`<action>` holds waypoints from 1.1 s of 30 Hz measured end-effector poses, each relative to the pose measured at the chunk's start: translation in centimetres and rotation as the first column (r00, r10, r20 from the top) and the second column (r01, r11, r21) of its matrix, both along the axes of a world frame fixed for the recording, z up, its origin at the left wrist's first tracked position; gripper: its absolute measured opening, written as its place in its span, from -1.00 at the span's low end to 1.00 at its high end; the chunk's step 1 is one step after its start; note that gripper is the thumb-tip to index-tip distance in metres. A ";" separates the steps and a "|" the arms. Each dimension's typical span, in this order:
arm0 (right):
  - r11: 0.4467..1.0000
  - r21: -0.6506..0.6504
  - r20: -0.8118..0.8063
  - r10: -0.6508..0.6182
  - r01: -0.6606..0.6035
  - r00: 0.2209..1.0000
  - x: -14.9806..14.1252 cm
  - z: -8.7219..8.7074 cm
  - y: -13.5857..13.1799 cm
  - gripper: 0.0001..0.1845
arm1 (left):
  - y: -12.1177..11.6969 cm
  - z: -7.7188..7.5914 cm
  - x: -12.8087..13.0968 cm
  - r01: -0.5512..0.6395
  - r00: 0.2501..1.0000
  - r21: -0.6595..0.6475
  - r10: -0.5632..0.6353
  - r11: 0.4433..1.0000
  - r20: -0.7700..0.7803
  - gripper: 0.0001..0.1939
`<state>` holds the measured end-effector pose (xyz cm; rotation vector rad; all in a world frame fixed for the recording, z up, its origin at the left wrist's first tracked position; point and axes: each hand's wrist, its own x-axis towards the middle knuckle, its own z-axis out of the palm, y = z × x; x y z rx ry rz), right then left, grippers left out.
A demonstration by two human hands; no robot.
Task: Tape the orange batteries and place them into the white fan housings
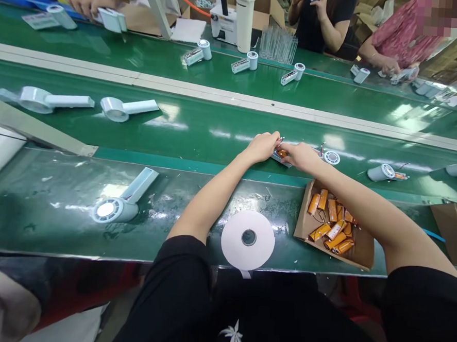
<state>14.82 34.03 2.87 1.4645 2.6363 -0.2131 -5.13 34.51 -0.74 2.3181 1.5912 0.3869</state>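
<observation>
- L hand & R hand had fingers bent at the shell on the belt; exact grip unclear.
- Batt sat in shell, btwn hands.
- Prob. best w/ light press, shell steady, wires clear of edge.

A green worktop is running along a green conveyor; pale rails are dividing the surfaces, and overhead light is reflecting in white patches.

Bright overhead light, white glare on the green belts, soft hands at centre, smeared, stretched edges
</observation>
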 end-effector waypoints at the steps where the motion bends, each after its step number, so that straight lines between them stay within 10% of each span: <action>1: 1.000 -0.005 0.024 -0.002 0.002 1.000 -0.2 0.1 -0.1 -0.43 | 0.0 -0.1 0.1 -0.006 1.000 0.005 0.006 1.000 0.009 -0.69; 11: 0.975 -0.183 -0.019 0.125 -0.126 0.992 -0.2 0.2 1.2 -0.56 | -0.3 -0.3 1.1 -0.057 0.996 -0.008 0.057 0.998 0.068 -0.71; 19: 0.934 -0.352 -0.147 -0.110 0.051 0.983 4.6 -1.0 3.7 -0.60 | -0.9 -0.3 2.1 -0.006 0.999 0.032 0.005 0.999 0.053 -0.76; 33: 0.954 -0.186 -0.054 -0.249 0.235 0.967 4.8 -2.1 2.3 -0.72 | -1.1 -0.7 4.0 -0.032 0.998 0.043 0.029 0.999 0.064 -0.83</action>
